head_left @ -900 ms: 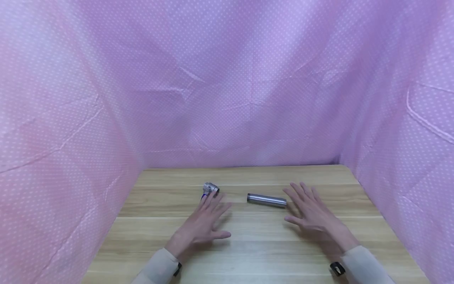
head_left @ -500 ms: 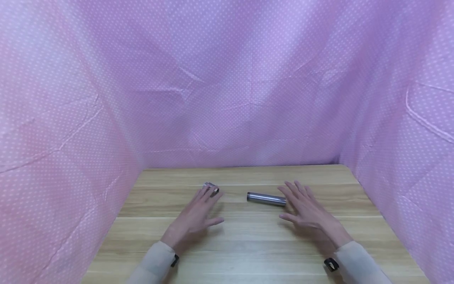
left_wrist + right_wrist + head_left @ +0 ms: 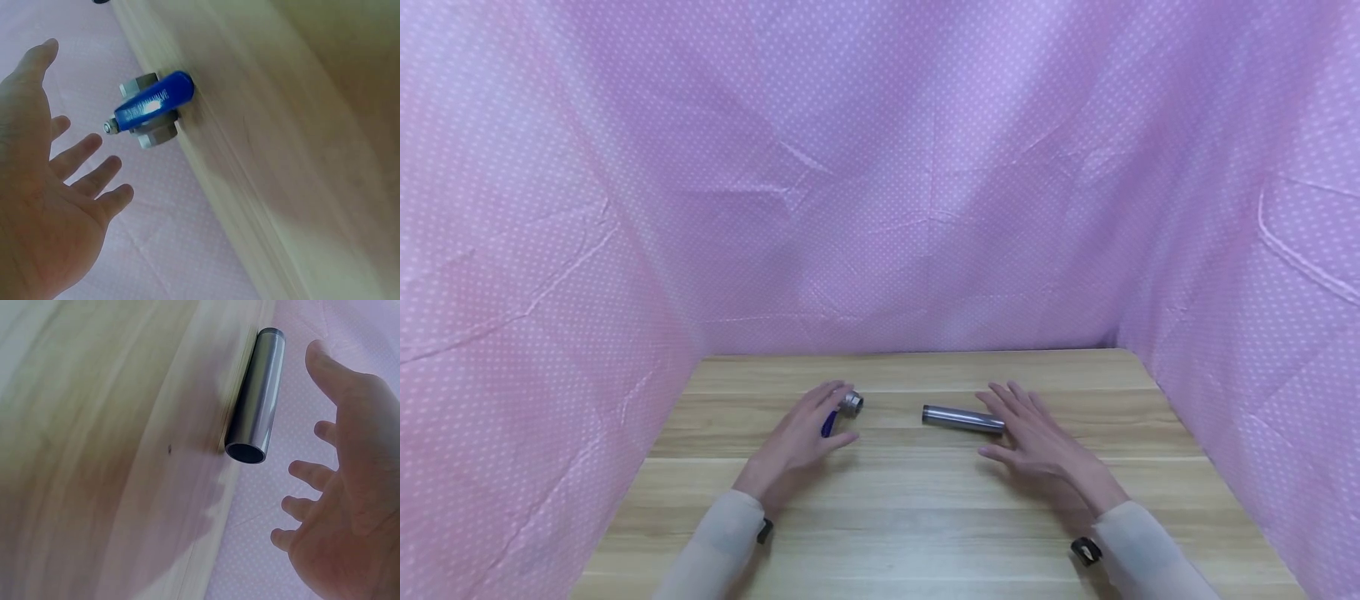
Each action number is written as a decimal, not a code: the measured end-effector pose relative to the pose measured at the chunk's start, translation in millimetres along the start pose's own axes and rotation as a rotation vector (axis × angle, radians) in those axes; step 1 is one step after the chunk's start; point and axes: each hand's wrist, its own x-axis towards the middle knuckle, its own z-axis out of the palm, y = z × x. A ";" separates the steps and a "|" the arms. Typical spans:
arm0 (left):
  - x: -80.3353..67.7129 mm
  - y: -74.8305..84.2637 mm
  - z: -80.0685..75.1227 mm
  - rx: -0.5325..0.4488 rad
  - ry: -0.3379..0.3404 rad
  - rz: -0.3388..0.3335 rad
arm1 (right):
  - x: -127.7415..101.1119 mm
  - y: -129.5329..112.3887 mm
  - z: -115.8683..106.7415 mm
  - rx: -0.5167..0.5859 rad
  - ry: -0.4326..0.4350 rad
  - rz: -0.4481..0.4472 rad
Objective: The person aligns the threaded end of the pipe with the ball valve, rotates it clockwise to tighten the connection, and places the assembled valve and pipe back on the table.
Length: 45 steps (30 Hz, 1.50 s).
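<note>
Both hands are hovering with fingers spread, gripping nothing. The left hand is nearing the blue-handled metal ball valve, left of centre; the right hand is nearing the grey threaded steel pipe, centre frame. Both are probably rigid, heavy, slick: grasp each mid-body.

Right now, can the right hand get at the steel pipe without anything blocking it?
Probably yes. The right hand is open, fingers spread, beside the near end of the threaded steel pipe, which lies flat on the wooden table. Nothing lies between them.
</note>
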 end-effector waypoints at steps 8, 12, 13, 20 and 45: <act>12.5 -9.4 -4.4 -0.051 -0.007 -0.012 | 8.5 0.4 2.8 0.041 -0.001 -0.007; 19.0 -16.7 -5.1 -0.114 -0.040 -0.015 | 11.6 1.5 4.7 0.056 -0.005 -0.011; 20.5 -19.0 -4.7 -0.133 -0.045 -0.014 | 12.4 1.7 5.4 0.060 -0.005 -0.014; 25.8 -33.4 -1.5 -0.212 -0.116 -0.070 | 16.6 4.4 9.4 0.070 -0.006 -0.021; 30.7 -47.7 7.2 -0.379 -0.211 -0.234 | 20.5 7.1 17.2 0.132 -0.030 -0.020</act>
